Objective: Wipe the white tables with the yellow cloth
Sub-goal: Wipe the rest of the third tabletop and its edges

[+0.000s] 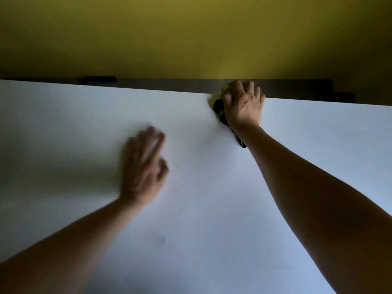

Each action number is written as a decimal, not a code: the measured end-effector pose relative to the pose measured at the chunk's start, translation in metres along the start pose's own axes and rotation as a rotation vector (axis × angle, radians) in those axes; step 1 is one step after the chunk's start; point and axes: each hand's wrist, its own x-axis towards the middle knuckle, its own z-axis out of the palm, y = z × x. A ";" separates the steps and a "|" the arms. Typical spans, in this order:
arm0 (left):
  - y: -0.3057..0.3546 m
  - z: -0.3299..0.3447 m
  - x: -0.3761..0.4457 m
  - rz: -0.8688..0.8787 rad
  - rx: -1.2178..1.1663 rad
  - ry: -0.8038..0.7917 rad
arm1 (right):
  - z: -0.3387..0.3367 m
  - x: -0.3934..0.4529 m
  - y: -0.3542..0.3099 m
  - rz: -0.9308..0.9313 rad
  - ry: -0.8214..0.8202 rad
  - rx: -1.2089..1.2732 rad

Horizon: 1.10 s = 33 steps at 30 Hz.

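Two bare forearms are seen reaching from the bottom edge across the white table (pixel 84 128). On its middle, the left hand (pixel 143 166) is laid flat, fingers straight and relaxed, nothing held; it is blurred. At the table's far edge, the right hand (pixel 244 105) is pressed down on the yellow cloth (pixel 224 89), of which only a small part shows beside the fingers; whether the cloth is grasped cannot be told. Beyond the edge, a yellow wall (pixel 191 35) is seen.
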 end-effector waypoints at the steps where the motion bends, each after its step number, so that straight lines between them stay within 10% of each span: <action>1: 0.033 0.008 0.005 0.031 -0.032 -0.023 | 0.000 0.001 -0.001 -0.005 -0.006 -0.006; 13: 0.128 0.039 0.014 0.007 -0.053 -0.053 | 0.021 0.011 -0.085 -0.203 -0.219 0.045; 25: 0.128 0.037 0.017 0.012 -0.004 -0.043 | -0.056 0.024 0.170 0.045 -0.083 -0.004; 33: 0.130 0.038 0.017 -0.003 0.006 -0.051 | -0.019 0.017 0.063 -0.066 -0.142 -0.024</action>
